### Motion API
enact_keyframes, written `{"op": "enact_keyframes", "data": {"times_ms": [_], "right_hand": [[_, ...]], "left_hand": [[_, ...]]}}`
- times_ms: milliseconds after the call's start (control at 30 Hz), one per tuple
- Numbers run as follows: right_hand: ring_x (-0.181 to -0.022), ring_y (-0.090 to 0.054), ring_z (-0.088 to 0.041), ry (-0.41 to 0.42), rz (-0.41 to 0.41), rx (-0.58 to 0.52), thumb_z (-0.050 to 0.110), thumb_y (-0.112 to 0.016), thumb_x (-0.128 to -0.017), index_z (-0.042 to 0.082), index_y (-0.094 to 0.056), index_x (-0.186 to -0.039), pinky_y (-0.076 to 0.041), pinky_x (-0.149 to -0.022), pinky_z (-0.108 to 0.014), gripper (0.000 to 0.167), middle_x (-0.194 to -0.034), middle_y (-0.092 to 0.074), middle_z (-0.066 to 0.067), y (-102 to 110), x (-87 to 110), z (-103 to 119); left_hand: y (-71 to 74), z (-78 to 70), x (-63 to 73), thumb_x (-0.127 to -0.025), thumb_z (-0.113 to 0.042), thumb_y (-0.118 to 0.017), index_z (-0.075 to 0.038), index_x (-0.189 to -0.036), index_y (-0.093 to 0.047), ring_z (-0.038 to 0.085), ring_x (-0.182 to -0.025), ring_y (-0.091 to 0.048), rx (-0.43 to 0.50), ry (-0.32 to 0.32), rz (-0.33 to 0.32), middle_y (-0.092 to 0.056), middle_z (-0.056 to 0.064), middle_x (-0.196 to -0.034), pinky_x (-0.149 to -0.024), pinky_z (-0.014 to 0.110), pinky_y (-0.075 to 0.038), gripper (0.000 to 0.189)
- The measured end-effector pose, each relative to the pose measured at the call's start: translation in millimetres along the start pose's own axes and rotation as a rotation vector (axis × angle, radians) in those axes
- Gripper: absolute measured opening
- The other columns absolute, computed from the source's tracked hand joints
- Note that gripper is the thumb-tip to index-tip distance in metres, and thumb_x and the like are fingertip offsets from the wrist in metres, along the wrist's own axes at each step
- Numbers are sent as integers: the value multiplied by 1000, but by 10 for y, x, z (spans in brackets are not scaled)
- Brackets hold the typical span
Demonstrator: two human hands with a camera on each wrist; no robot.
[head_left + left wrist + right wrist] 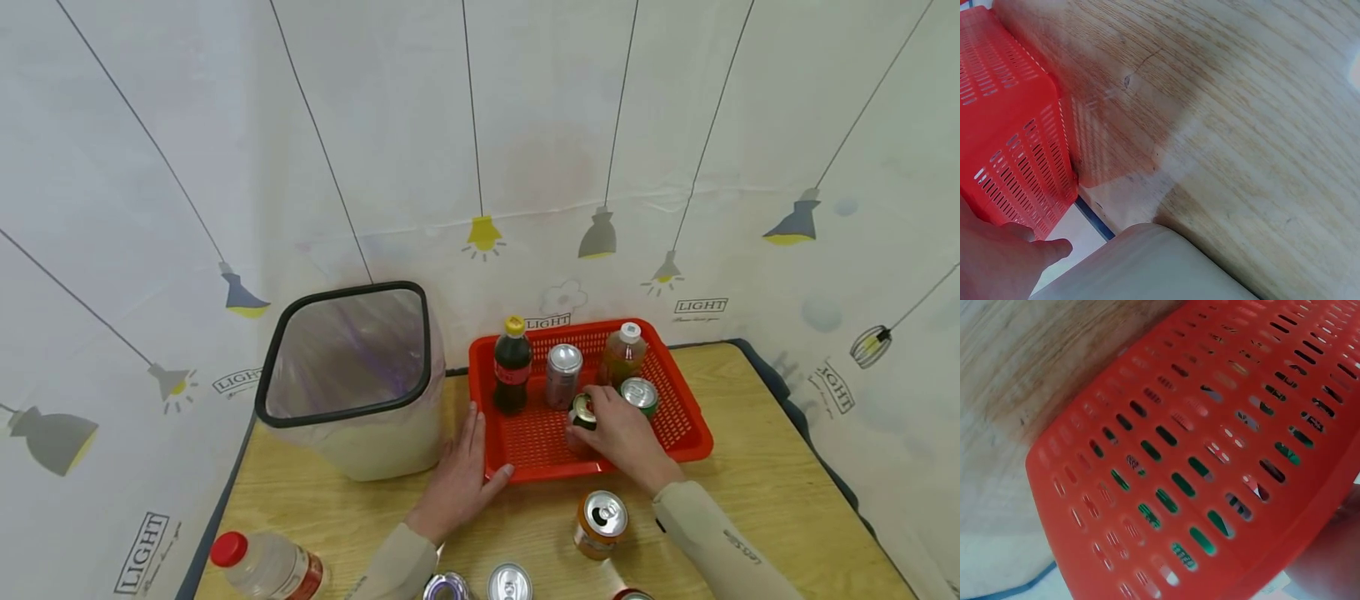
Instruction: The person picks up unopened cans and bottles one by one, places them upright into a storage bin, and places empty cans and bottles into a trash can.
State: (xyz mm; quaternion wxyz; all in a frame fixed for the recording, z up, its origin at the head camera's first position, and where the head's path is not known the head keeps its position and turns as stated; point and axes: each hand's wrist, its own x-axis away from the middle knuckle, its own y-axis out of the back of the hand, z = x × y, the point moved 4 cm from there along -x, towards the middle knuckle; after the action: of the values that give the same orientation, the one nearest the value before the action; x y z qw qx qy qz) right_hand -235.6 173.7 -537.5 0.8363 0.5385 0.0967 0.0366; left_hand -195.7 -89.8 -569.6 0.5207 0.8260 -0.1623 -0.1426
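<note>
My right hand point(624, 432) grips a dark-topped drink can point(584, 412) inside the red plastic basket point(517, 477). Fingers straight, my left hand point(459, 483) touches the basket's left side near its front corner. Around the gripped can, the basket holds a cola bottle with a yellow cap point(513, 367), a silver can point(563, 375), a bottle with a white cap point(623, 354) and a green can point(639, 395). In the right wrist view the slotted basket wall point(1166, 469) hides most of that hand and the can.
Left of the basket stands a lined bin point(382, 442) with a black rim. Nearer on the wooden table point(757, 467) are an opened orange can point(602, 523), a silver can point(510, 582), a purple can point(447, 587) and a red-capped bottle point(266, 567). A printed wall covering point(547, 183) rises behind.
</note>
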Motion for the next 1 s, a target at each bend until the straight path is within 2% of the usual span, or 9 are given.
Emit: {"op": "enact_keyframes", "data": {"times_ms": [133, 267, 467, 700, 1000], "right_hand": [[-106, -64, -33, 15, 2, 18, 37, -87, -85, -4, -55, -134, -57, -86, -50, 71, -125, -62, -22, -5, 9, 6], [-116, -62, -36, 57, -38, 28, 37, -88, -84, -5, -55, -136, -56, -92, -52, 75, -132, -60, -24, 0, 34, 16], [-128, -56, -39, 86, -79, -37, 37, -83, -89, -5, -55, -140, -50, -102, -56, 72, -141, -57, -25, 138, 118, 67], [-128, -57, -39, 78, -114, -110, 35, -77, -95, -1, -56, -139, -48, -104, -58, 61, -141, -58, -22, 318, 287, 98], [-124, -61, -40, 110, -182, -129, 33, -74, -97, -2, -58, -137, -49, -102, -58, 56, -136, -62, -21, 489, 475, 108]], "left_hand": [[2, -10, 4, -104, -60, -47, 5, -162, -17, 40, -154, -24, 7, -6, -8, -1, 19, -173, -116, 63, -32, 93], [-3, -9, 10, -104, -58, -48, 6, -162, -18, 42, -153, -26, 18, -20, -20, -2, 20, -172, -115, 65, -33, 92], [-2, -2, 7, -104, -61, -46, 6, -162, -16, 42, -154, -23, 20, -18, -14, -1, 20, -172, -115, 65, -33, 94], [7, -21, 1, -103, -51, -56, 6, -162, -16, 42, -153, -24, 28, -5, -10, 0, 20, -173, -115, 65, -32, 91], [-2, 1, -18, -103, -51, -57, 6, -162, -17, 44, -153, -23, 22, -11, -12, -3, 22, -172, -115, 67, -31, 91]]}}
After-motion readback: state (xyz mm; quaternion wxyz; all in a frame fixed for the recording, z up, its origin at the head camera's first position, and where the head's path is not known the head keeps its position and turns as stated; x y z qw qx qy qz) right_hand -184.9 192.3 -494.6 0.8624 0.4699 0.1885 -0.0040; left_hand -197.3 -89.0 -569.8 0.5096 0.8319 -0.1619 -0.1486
